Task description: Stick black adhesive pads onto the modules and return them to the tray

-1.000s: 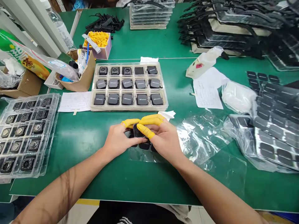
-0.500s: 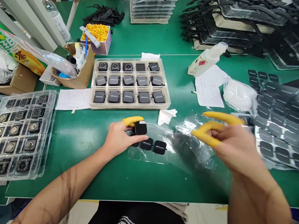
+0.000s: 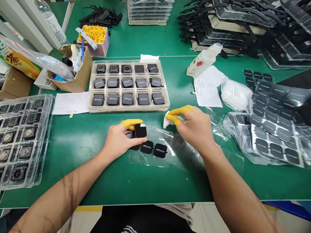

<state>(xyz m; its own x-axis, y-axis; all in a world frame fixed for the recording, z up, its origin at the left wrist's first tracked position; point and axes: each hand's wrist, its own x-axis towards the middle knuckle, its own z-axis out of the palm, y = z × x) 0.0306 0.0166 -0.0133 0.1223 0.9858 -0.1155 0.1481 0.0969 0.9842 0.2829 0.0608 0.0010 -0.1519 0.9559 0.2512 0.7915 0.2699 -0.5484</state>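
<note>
My left hand (image 3: 121,137), with a yellow finger cot on, grips a black square watch case (image 3: 140,130) between thumb and fingers, its dark glossy face up. Just below it, a row of black printed square stickers (image 3: 160,150) lies on a clear plastic sheet (image 3: 155,163). To the right, my right hand (image 3: 194,126), in yellow finger cots, pinches a white wipe (image 3: 167,120) close to the table. Behind both hands stands a cream tray (image 3: 128,109) of watch cases, many covered by black printed squares.
Clear trays of watch cases (image 3: 24,142) stand at left. A cardboard box (image 3: 77,79) and a box of yellow finger cots (image 3: 103,45) are behind. A white bottle (image 3: 205,60), paper slips (image 3: 207,94) and sticker sheets (image 3: 274,136) lie at right.
My right hand has come left from above the crumpled plastic and taken hold of the white wipe. My left hand still holds the watch case. The whole view has shifted slightly.
</note>
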